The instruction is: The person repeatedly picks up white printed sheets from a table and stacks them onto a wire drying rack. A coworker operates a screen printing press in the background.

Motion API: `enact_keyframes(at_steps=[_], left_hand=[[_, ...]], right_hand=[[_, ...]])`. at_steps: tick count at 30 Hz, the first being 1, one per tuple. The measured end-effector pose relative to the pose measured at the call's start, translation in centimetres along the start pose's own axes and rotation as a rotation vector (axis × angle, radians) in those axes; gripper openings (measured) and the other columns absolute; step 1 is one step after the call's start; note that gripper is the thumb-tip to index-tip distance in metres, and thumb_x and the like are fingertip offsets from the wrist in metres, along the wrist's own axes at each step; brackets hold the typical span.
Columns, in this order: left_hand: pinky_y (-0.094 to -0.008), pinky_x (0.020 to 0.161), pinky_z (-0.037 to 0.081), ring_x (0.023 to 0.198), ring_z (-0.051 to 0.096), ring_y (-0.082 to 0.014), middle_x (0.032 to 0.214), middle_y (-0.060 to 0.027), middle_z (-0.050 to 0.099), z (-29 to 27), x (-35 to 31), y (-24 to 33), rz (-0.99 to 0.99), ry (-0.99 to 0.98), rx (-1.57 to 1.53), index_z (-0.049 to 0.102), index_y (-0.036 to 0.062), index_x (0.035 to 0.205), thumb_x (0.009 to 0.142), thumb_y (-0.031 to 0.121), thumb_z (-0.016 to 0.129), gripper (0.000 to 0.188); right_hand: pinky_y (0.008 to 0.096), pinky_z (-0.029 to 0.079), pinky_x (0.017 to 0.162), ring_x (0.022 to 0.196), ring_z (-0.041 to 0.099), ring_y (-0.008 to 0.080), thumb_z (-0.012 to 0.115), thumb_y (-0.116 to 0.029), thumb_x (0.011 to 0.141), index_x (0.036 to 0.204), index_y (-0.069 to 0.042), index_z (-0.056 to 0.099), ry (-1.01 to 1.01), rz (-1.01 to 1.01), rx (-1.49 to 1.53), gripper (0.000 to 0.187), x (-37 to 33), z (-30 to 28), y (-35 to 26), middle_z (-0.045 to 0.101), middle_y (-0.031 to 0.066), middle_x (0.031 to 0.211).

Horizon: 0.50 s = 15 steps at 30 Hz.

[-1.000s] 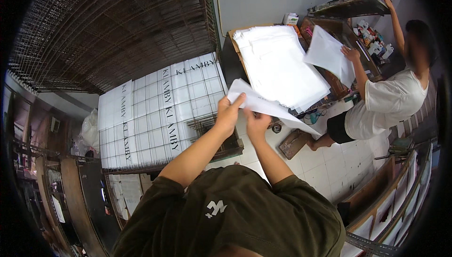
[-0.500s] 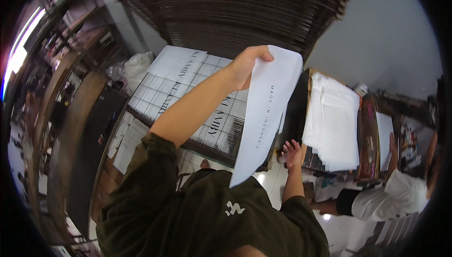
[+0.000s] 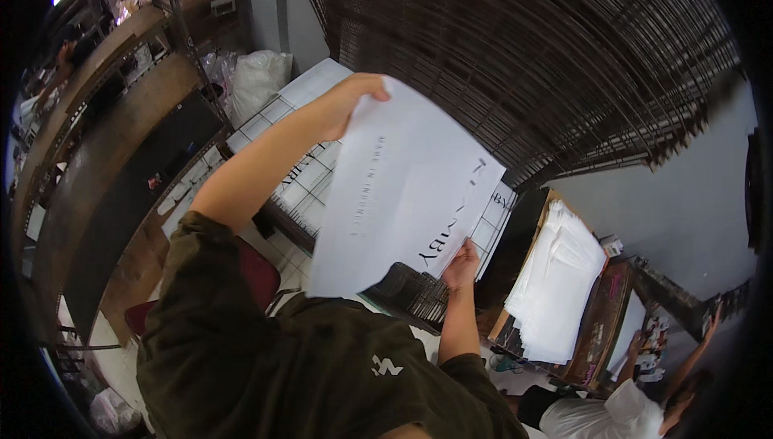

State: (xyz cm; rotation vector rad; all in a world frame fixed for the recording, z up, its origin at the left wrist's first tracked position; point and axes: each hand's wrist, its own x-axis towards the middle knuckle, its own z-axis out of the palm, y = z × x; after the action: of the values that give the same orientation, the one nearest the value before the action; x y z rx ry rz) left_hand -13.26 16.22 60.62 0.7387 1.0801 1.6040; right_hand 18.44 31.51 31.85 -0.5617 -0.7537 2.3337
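A large white sheet [image 3: 411,149] with black print, paper or thin plastic, is stretched out in front of me. My left hand [image 3: 348,105] pinches its far left corner, thumb on top. At its right edge, my right hand [image 3: 461,266] has its fingers closed on the border, partly hidden by the sheet. Beneath it lies a wire drying rack [image 3: 485,234] that bears more printed white sheets [image 3: 310,197]; the held sheet covers much of them.
Many dark wire racks [image 3: 515,61] stand tilted up behind. To the right, a pile of white sheets [image 3: 555,286] lies on a table, and a co-worker in a white shirt [image 3: 600,416] works beyond. Clear plastic bags [image 3: 262,85] and a long dark bench [image 3: 153,189] are at left.
The sheet, hanging narrow from my left hand before, is now spread wide over the rack. My right hand, earlier free with its fingers apart, has come to its right edge. The view has turned.
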Motion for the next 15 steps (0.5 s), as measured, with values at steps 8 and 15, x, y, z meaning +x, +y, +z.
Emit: enact_keyframes(at_steps=[8,15], left_hand=[[-0.0278,0.069,0.049,0.074,0.06,-0.0141,0.083,-0.0065,0.063,-17.8,1.9,-10.2,-0.021,0.335,0.336,0.062,-0.0014,0.091,0.076,0.004,0.06,0.016],[-0.0251,0.062,0.045,0.069,0.056,-0.0106,0.077,-0.0034,0.063,-26.4,9.9,-20.8,-0.087,0.392,0.394,0.065,0.0001,0.091,0.076,0.005,0.063,0.016]], right_hand=[[0.0266,0.044,0.068,0.078,0.056,0.0146,0.045,-0.011,0.081,0.112,-0.001,0.052,0.268,0.201,-0.556,0.033,2.3,-1.0,3.6,0.061,0.0069,0.095],[0.0215,0.039,0.055,0.067,0.052,0.0102,0.051,0.007,0.075,0.119,-0.004,0.046,0.427,0.218,-0.82,0.046,4.1,0.4,4.8,0.057,0.0045,0.078]])
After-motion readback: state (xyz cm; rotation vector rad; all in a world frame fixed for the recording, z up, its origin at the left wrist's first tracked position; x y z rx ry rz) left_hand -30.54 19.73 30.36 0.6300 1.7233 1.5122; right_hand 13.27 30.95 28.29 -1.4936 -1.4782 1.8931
